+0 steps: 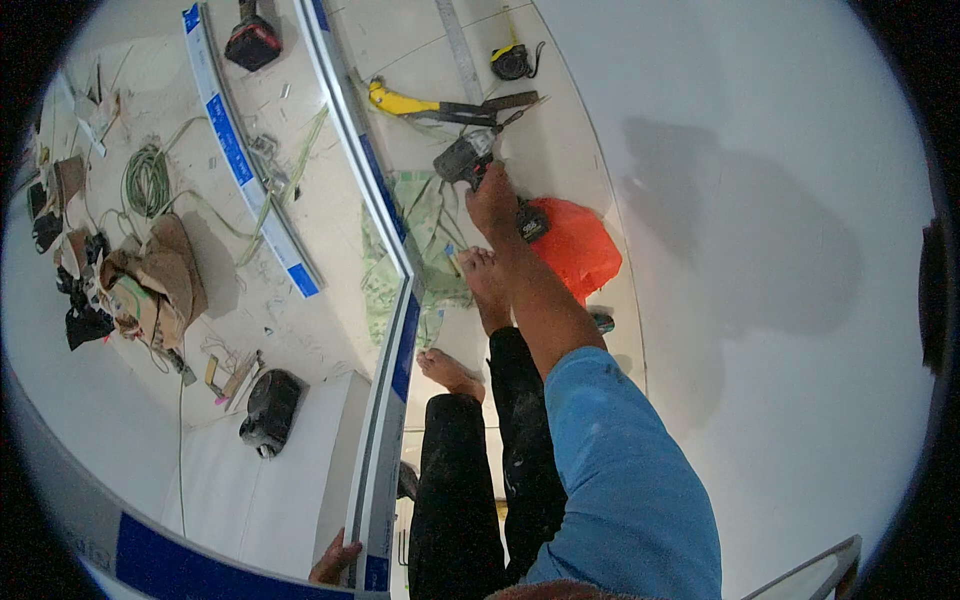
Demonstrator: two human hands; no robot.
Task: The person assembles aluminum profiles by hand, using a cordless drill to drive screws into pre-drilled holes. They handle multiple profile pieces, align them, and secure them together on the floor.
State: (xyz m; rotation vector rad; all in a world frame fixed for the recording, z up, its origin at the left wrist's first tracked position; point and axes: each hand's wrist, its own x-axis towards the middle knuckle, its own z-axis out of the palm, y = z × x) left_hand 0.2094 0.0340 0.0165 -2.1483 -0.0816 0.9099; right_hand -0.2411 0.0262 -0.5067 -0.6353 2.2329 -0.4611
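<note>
My right hand (492, 207) is closed round the handle of a black-and-grey cordless drill (463, 160), held out over the floor in front of my bare feet. At the lower edge, my left hand (335, 560) grips a white metal frame (390, 345) with blue-and-white protective film. The frame runs up past my legs, bends at a corner and carries on to the top edge. Just beyond the drill lies a yellow hand tool with black handles (405, 102). A light green patterned cloth (430, 195) lies partly under the frame and my feet.
An orange bag (585, 255) lies by the right wall, with a tape measure (511, 62) and a metal ruler (459, 48) farther off. Leftward are a film-covered profile strip (235, 150), a battery tool (252, 42), coiled cable (147, 182), a brown sack (175, 270) and a black case (271, 408).
</note>
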